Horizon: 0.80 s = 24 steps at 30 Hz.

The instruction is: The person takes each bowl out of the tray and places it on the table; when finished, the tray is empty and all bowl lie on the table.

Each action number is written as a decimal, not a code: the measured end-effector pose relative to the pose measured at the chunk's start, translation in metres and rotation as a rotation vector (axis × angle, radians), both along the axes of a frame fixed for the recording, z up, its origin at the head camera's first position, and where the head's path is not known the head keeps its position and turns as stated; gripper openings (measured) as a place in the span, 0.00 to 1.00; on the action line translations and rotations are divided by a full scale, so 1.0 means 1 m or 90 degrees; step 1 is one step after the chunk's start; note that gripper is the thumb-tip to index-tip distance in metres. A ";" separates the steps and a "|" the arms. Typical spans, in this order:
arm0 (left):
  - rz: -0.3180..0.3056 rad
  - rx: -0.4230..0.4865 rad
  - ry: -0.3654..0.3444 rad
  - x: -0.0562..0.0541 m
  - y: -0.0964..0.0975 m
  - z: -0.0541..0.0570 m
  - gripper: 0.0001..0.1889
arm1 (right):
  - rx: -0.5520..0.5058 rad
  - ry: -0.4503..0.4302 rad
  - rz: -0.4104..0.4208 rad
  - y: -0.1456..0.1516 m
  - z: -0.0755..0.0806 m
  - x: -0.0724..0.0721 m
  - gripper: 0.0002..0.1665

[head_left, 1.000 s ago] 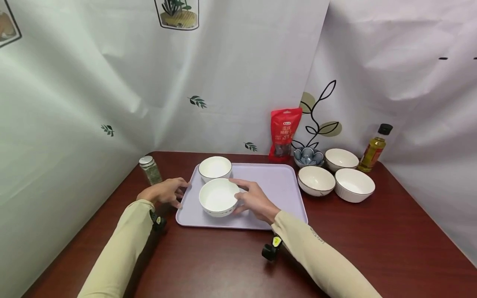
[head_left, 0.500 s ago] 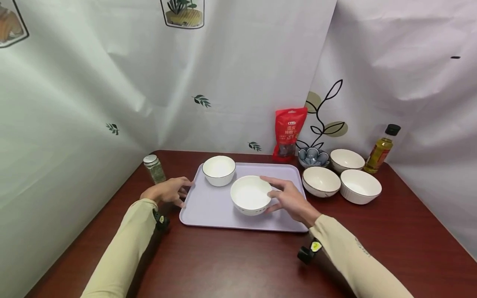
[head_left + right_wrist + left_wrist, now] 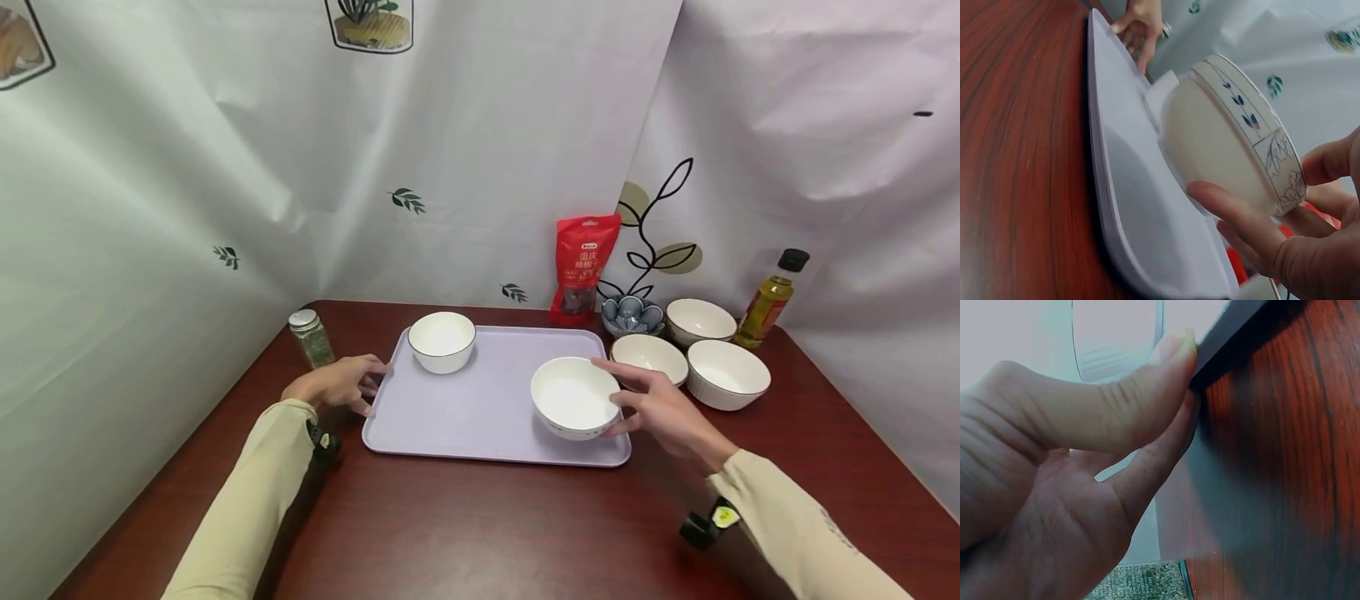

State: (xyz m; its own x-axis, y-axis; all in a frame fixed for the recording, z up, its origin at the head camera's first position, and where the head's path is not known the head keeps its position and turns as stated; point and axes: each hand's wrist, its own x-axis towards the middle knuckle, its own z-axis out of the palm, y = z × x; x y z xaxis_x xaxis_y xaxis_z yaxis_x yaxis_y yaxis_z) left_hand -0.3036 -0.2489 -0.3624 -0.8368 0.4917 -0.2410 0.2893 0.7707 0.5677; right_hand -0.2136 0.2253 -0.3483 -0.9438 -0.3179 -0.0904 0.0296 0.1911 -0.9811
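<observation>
My right hand (image 3: 670, 410) grips a white bowl (image 3: 573, 396) by its right side, over the right end of the lilac tray (image 3: 461, 417). In the right wrist view the bowl (image 3: 1219, 137) is raised above the tray, and a blue leaf pattern runs below its rim. A second white bowl (image 3: 441, 343) with a dark rim line sits at the tray's back left. At the tray's left edge, my left hand (image 3: 339, 385) pinches it; the left wrist view has the thumb (image 3: 1141, 400) on the edge and fingers below.
Right of the tray stand a cream bowl (image 3: 649, 357), a ribbed bowl (image 3: 726, 375), another white bowl (image 3: 701, 321) and a blue petal-shaped bowl (image 3: 632, 317). Behind are a red packet (image 3: 583, 262) and an oil bottle (image 3: 767, 304). A spice jar (image 3: 311, 337) stands left.
My right hand has carried the bowl rightward, from beside the second bowl to the tray's right end. The left hand has stayed at the tray's left edge.
</observation>
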 end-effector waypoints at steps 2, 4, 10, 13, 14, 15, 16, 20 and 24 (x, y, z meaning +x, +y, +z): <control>0.001 0.001 -0.003 0.000 0.000 0.000 0.44 | -0.004 -0.001 0.002 0.013 -0.001 0.005 0.37; 0.000 -0.002 -0.001 0.000 0.000 0.000 0.44 | -0.012 -0.001 0.004 0.024 -0.002 0.009 0.37; -0.002 -0.009 0.006 0.000 0.001 -0.001 0.43 | -0.003 0.001 0.006 0.056 -0.006 0.022 0.37; -0.010 -0.010 0.015 0.001 0.001 0.000 0.43 | 0.026 0.014 0.008 0.070 -0.008 0.025 0.36; -0.008 -0.009 0.016 0.001 0.001 0.000 0.43 | 0.033 0.020 0.011 0.074 -0.009 0.026 0.36; -0.009 -0.010 0.019 0.001 0.002 0.000 0.43 | 0.035 0.023 0.014 0.079 -0.010 0.026 0.35; -0.010 -0.012 0.021 0.001 0.002 0.000 0.43 | 0.037 0.029 0.017 0.084 -0.011 0.027 0.34; -0.009 -0.017 0.016 0.000 0.002 0.000 0.43 | 0.030 0.048 0.032 0.101 -0.017 0.027 0.32; -0.007 -0.013 0.014 0.002 0.002 0.001 0.43 | 0.006 0.063 0.047 0.114 -0.023 0.026 0.32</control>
State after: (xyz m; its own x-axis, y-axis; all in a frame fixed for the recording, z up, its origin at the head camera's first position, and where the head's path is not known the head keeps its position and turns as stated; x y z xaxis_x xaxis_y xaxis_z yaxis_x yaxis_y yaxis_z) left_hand -0.3015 -0.2471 -0.3609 -0.8361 0.4965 -0.2332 0.3103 0.7786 0.5454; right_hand -0.1880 0.3389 -0.3711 -0.9226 -0.3857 -0.0019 -0.0812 0.1992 -0.9766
